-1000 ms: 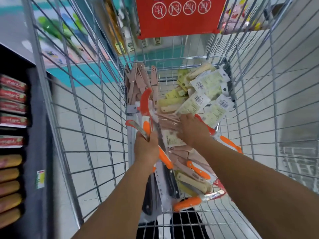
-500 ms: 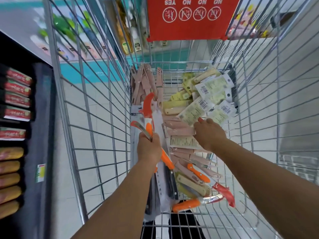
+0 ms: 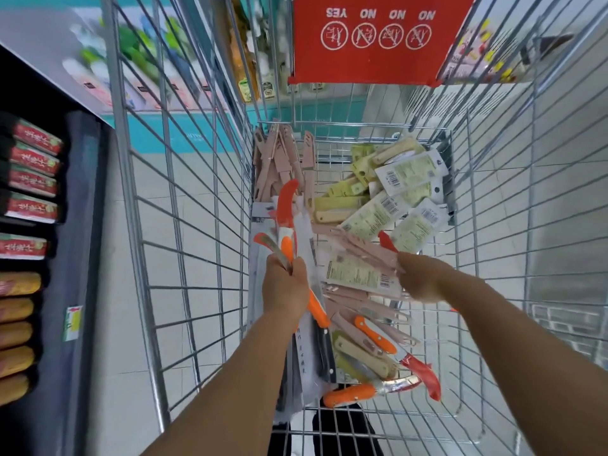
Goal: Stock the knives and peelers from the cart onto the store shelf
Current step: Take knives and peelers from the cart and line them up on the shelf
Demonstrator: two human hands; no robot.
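Far left: dark shelf (image 3: 82, 225) w/ red packs (image 3: 33, 179) above, yellow packs (image 3: 16, 334) below. Next right, wire cart (image 3: 144, 258), seen from above, both arms reaching in.

Left hand (image 3: 286, 291) clenched round a bunch of orange-handled knives (image 3: 287, 212), handles and blades sticking up past the fist, one orange handle poking out below the wrist; bunch held at cart's left wall. Under that arm, white knife pkgs and a black-handled knife (image 3: 327, 357) lying lengthwise on cart floor.

Back left corner: pink knives (image 3: 279, 159) leaning upright against the wire. Mid-cart: more pink knives and a white label card (image 3: 355, 274) in a loose heap. Near end: orange knife (image 3: 350, 394), beige-handled peelers (image 3: 358, 352), red-sheathed blade (image 3: 424, 373).

Right hand (image 3: 419, 278) down on the pink heap, fingertips at the pink pieces by the label card; blurred, grip vs. plain touch — can't tell.

Back right: yellow-green carded peelers (image 3: 391, 192), barcodes up, piled against the end wall. Above, red warning sign (image 3: 371, 37) on cart's far end.
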